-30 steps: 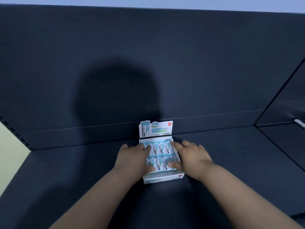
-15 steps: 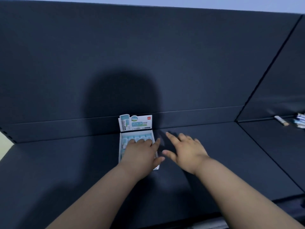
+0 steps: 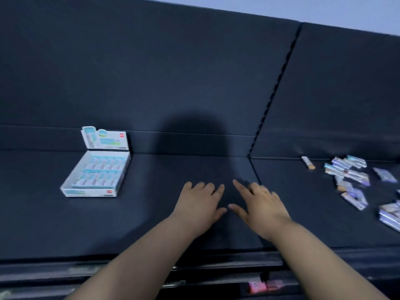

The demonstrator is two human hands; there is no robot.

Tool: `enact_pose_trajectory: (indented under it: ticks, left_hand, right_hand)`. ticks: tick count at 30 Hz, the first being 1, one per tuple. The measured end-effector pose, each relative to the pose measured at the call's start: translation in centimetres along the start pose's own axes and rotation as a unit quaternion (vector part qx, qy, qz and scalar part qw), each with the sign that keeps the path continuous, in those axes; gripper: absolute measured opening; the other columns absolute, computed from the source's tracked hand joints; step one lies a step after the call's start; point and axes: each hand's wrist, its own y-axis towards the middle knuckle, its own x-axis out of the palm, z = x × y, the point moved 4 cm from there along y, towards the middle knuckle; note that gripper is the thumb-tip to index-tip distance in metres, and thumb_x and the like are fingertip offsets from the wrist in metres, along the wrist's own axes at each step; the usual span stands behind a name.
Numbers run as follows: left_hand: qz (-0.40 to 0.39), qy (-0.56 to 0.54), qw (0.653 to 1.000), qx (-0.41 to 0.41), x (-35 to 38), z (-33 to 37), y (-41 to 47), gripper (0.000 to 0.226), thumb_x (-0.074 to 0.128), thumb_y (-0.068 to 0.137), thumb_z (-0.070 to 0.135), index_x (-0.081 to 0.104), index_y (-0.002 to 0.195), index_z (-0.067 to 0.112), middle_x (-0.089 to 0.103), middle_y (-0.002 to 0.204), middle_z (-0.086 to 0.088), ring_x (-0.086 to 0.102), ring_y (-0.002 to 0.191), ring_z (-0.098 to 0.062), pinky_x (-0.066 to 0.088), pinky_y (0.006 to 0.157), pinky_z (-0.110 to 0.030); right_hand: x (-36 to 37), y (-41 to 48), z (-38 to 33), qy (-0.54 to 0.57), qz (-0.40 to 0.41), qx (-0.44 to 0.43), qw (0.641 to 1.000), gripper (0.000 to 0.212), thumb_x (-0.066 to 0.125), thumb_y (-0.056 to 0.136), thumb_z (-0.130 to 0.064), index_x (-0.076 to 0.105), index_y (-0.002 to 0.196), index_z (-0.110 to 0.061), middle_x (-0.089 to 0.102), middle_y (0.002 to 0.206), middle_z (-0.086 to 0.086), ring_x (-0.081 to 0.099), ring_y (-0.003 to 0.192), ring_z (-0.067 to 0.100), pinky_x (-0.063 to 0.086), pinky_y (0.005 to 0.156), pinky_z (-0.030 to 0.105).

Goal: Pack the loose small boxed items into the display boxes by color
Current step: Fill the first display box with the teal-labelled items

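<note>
A white and light-blue display box (image 3: 71, 188) stands at the left of the dark shelf, its printed flap upright, filled with two rows of light-blue small boxes (image 3: 99, 172). My left hand (image 3: 200, 204) and my right hand (image 3: 259, 207) hover side by side over the bare shelf in the middle, palms down, fingers spread, holding nothing. Both hands are well to the right of the display box. At the far right lies a scattered heap of loose small boxes (image 3: 350, 176), purplish and light-blue, with one lone small item (image 3: 308, 163) to its left.
The shelf (image 3: 151, 224) is dark, with a tall dark back panel (image 3: 173, 72) and a vertical seam right of centre. Its front edge runs along the bottom, with a pink tag (image 3: 258, 286) below it.
Both hands have left the display box and moved right over the bare shelf. The view has swung right, so the box now sits far left and the loose heap has come into sight.
</note>
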Motion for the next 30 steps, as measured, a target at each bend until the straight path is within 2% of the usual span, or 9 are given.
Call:
enact_pose_trajectory:
  ticks: [5,10,18,25,30]
  left_hand:
    - [0.000,-0.007,0.999,0.039,-0.5,6.9,3.4,0.066,0.027,0.098,0.054,0.011,0.152,0.020,0.038,0.143,-0.003,0.036,0.130,-0.025,0.025,0.104,-0.042]
    - [-0.018,0.005,0.998,0.062,-0.4,10.7,7.0,0.067,0.027,0.098,0.054,0.010,0.152,0.018,0.038,0.144,-0.005,0.035,0.131,-0.025,0.025,0.105,-0.043]
    - [-0.055,0.021,0.997,0.049,1.1,12.8,12.5,0.070,0.024,0.098,0.057,0.003,0.152,0.019,0.036,0.147,-0.005,0.034,0.133,-0.026,0.025,0.105,-0.043]
    - [-0.042,0.010,0.997,0.060,0.8,16.4,16.6,0.070,0.025,0.098,0.056,0.003,0.152,0.019,0.034,0.148,-0.003,0.033,0.133,-0.024,0.026,0.105,-0.041]
    - [-0.032,-0.006,0.999,0.031,0.9,20.6,19.8,0.069,0.029,0.097,0.056,0.007,0.152,0.020,0.035,0.147,-0.002,0.033,0.134,-0.023,0.026,0.106,-0.041]
  right_hand:
    - [0.4,-2.7,6.6,-0.003,0.007,0.022,1.000,0.069,0.024,0.094,-0.062,0.001,0.152,-0.031,0.039,0.133,-0.001,0.035,0.127,0.020,0.031,0.102,0.034]
    - [1.0,-3.1,11.8,-0.007,-0.001,0.055,0.998,0.068,0.023,0.095,-0.062,0.002,0.152,-0.031,0.038,0.134,0.000,0.034,0.128,0.021,0.031,0.102,0.035]
    - [1.9,-1.5,18.2,-0.007,-0.026,0.087,0.996,0.069,0.020,0.094,-0.063,-0.001,0.152,-0.030,0.033,0.141,0.001,0.029,0.134,0.021,0.027,0.107,0.036]
    - [2.0,-0.3,23.6,0.005,-0.019,0.091,0.996,0.070,0.022,0.094,-0.063,0.001,0.152,-0.030,0.032,0.142,0.000,0.029,0.135,0.022,0.025,0.110,0.037]
    - [2.1,0.1,29.9,0.014,0.007,0.074,0.997,0.070,0.026,0.093,-0.063,0.005,0.152,-0.031,0.036,0.139,-0.003,0.031,0.133,0.019,0.027,0.107,0.034]
